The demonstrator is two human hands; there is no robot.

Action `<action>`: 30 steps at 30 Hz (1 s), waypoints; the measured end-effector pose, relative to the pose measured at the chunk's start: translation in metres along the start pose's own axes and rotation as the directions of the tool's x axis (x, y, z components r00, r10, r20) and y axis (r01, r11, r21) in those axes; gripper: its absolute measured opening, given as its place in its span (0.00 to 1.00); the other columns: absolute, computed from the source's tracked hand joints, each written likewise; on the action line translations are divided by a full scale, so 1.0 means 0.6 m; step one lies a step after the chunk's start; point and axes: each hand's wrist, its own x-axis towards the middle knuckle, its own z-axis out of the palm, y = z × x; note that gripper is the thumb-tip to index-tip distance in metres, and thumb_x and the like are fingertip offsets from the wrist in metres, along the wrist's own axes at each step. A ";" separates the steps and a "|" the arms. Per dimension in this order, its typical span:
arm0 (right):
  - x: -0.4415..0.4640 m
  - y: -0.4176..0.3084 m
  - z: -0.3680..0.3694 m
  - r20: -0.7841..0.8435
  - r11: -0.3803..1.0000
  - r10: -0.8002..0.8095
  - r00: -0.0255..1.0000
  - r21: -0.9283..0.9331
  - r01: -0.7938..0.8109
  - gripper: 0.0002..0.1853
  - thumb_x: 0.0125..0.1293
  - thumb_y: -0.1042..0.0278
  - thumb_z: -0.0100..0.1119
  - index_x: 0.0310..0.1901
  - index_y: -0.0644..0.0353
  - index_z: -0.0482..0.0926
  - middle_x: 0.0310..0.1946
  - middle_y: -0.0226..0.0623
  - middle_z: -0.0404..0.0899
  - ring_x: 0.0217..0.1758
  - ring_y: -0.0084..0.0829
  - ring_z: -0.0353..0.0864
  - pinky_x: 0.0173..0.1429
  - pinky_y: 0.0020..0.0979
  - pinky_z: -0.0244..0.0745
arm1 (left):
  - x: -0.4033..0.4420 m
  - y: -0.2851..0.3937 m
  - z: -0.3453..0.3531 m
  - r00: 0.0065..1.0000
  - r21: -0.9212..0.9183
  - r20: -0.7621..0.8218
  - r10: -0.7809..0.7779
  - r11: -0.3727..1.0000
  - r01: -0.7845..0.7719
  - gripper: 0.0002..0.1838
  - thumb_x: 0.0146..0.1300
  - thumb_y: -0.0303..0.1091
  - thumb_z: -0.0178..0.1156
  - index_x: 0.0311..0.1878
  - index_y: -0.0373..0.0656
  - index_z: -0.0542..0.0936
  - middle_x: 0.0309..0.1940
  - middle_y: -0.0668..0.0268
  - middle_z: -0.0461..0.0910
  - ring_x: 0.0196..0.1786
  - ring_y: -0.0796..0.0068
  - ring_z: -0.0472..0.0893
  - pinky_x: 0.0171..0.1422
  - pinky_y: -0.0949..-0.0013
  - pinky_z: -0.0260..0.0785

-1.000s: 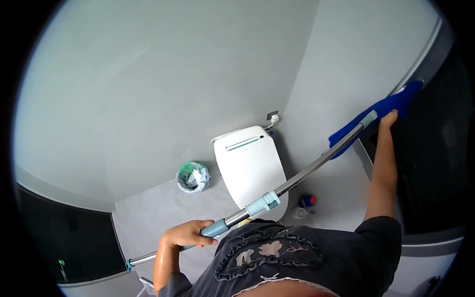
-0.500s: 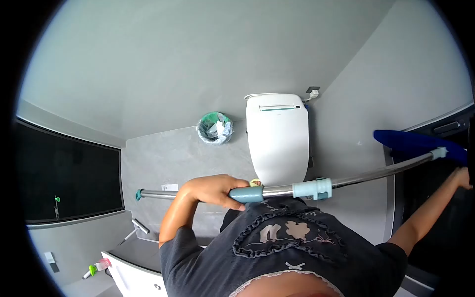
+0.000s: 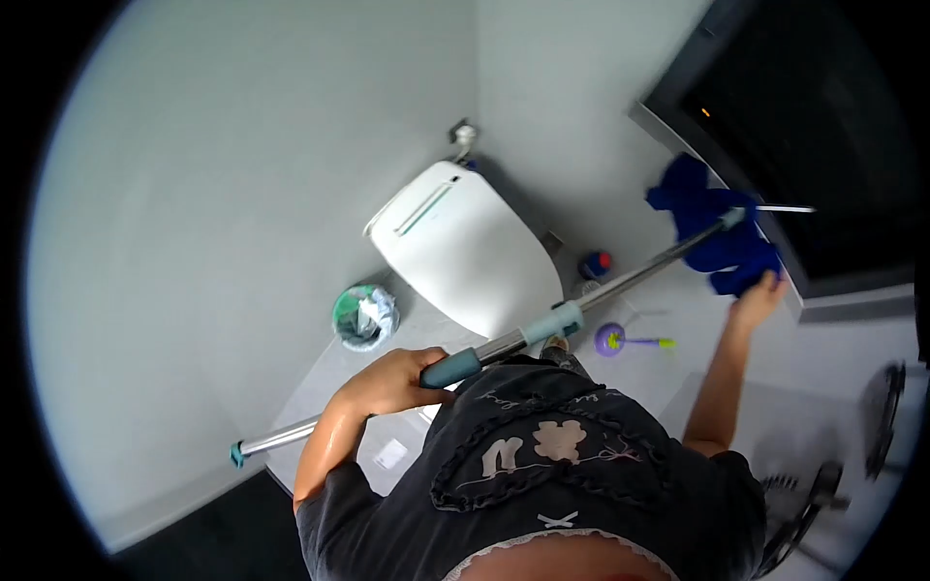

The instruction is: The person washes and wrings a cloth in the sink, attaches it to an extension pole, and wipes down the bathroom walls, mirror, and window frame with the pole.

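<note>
A long metal mop [image 3: 630, 279] with teal grips slants across my body, rising to the right. My left hand [image 3: 395, 381] is wrapped round its dark teal grip, near the middle of the pole. At the far end a dark blue mop cloth [image 3: 712, 228] hangs loosely around the head. My right hand [image 3: 759, 302] pinches the lower edge of this cloth, its fingertips partly hidden. A thin pale strip sticks out past the head, against a dark panel.
Ahead stands a white toilet [image 3: 465, 252] with its lid down. A lined waste bin [image 3: 365, 318] is beside it on the left. On the floor to the right are a purple toilet brush holder [image 3: 610, 340] and a blue-and-red bottle [image 3: 594, 264]. A dark framed panel [image 3: 814, 126] is at upper right.
The view has turned right. The mop now tilts more steeply, and the blue cloth has come into full view, hanging in folds with my right hand at its lower edge.
</note>
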 end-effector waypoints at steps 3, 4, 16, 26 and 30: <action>-0.107 0.116 -0.086 -0.122 0.950 0.313 0.942 0.053 -0.309 0.20 0.65 0.64 0.53 0.54 0.66 0.68 0.48 0.41 0.74 0.48 0.31 0.74 0.56 0.29 0.69 | 0.025 0.004 0.002 0.998 0.169 0.028 -0.060 0.984 0.054 0.20 0.51 0.41 0.65 0.45 0.42 0.76 0.28 0.54 0.79 0.32 0.60 0.79 0.37 0.63 0.68; -0.147 0.130 -0.101 -0.168 0.917 0.398 0.902 0.029 -0.399 0.20 0.64 0.63 0.55 0.53 0.67 0.69 0.48 0.41 0.74 0.48 0.30 0.74 0.55 0.29 0.69 | 0.036 0.001 0.006 0.997 0.231 0.046 -0.067 0.971 0.054 0.21 0.50 0.42 0.65 0.46 0.42 0.76 0.31 0.53 0.80 0.35 0.57 0.80 0.40 0.61 0.69; -0.472 0.171 -0.316 -0.064 0.680 0.703 0.708 -0.231 -0.696 0.24 0.60 0.67 0.57 0.56 0.68 0.69 0.38 0.40 0.77 0.38 0.27 0.75 0.44 0.27 0.70 | 0.046 0.063 0.122 0.990 0.698 0.142 -0.005 0.709 -0.097 0.22 0.49 0.41 0.65 0.47 0.43 0.75 0.34 0.55 0.81 0.41 0.54 0.80 0.44 0.57 0.71; -0.707 0.181 -0.531 -0.121 0.669 0.656 0.745 -0.364 -0.648 0.24 0.56 0.69 0.62 0.53 0.70 0.71 0.38 0.39 0.77 0.40 0.28 0.75 0.46 0.26 0.71 | -0.087 0.218 0.227 0.963 0.962 0.224 0.152 0.124 -0.244 0.16 0.52 0.39 0.64 0.42 0.42 0.74 0.27 0.58 0.80 0.35 0.58 0.81 0.42 0.59 0.73; -0.740 0.150 -0.564 -0.025 0.643 0.661 0.750 -0.497 -0.583 0.28 0.53 0.60 0.63 0.54 0.64 0.70 0.46 0.49 0.77 0.51 0.43 0.76 0.55 0.35 0.70 | -0.120 0.248 0.246 0.939 0.958 0.277 0.203 0.012 -0.285 0.15 0.52 0.40 0.63 0.42 0.46 0.76 0.26 0.59 0.81 0.35 0.59 0.81 0.41 0.58 0.73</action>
